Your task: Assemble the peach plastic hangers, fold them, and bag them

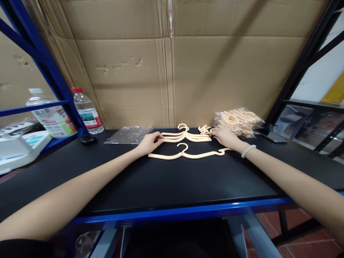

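Several cream plastic clothes hangers (197, 138) lie stacked near the back of the black table, hooks pointing away from me. My left hand (150, 143) has its thumb and fingers closed around the left ends of that stack. One more hanger (168, 157) lies flat in front, with a small cream hook piece (220, 152) touching its right end. My right hand (227, 138), wearing a beaded bracelet, reaches beside a little heap of cream hook pieces (204, 129). Its fingertips are pinched by the stack's right end; what is between them is hidden.
A clear bag of cream hanger parts (239, 120) lies behind my right hand, and a phone (272, 135) is right of it. At left are a flat plastic bag (129, 135), a red-capped water bottle (87, 113), a black object (87, 139) and a larger bottle (53, 116). Cardboard (129, 79) stands behind.
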{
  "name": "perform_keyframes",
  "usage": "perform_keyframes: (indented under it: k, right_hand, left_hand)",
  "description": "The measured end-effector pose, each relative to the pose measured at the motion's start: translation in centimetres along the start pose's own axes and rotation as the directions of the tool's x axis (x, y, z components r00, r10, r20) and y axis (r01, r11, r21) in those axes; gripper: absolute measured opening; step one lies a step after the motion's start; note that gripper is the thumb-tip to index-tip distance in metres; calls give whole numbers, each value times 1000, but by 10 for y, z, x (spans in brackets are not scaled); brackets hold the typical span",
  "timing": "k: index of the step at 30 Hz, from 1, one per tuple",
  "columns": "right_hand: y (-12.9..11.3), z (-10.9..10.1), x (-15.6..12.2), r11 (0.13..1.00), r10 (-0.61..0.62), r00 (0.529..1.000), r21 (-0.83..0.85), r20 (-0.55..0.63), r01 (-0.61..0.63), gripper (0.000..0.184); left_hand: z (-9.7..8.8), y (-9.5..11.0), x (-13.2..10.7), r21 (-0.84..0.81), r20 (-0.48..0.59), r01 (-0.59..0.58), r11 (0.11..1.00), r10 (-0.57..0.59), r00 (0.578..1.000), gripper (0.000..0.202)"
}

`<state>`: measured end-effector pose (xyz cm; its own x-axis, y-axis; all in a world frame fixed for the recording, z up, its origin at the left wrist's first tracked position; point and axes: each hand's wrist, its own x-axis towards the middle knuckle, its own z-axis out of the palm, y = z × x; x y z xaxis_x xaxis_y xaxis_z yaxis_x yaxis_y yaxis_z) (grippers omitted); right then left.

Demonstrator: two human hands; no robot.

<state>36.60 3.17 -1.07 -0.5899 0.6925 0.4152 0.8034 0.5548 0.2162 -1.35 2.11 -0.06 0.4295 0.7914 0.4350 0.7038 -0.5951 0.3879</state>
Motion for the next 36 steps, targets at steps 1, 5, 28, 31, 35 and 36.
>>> perform_keyframes:
  k: [1,5,28,31,35,36]
  right_hand:
    - [0,-1,0,1000,-19,1000,2,5,19,31]
    - [1,-2,1,998,-60,998,9,-7,60,26]
    - [-22,-34,-6,450,692,701,861,-171,-235,21]
    - [-31,-52,-7,136,794,608,980,-20,-146,20]
    - [-44,-69,-9,-94,775,623,995,101,-44,14]
    - [-47,-71,-9,-127,765,631,991,125,-42,13]
  left_hand:
    - [0,0,0,-2,-6,5,1000,-5,1000,13]
    - [2,-1,0,-23,-38,17,1000,-18,999,10]
    - [2,6,-7,-339,-72,137,931,-171,983,22]
    - [2,12,-9,-420,-82,163,893,-217,973,22]
    - [-3,22,-13,-574,-113,203,793,-322,940,22]
    - [-4,25,-14,-634,-108,215,743,-360,927,23]
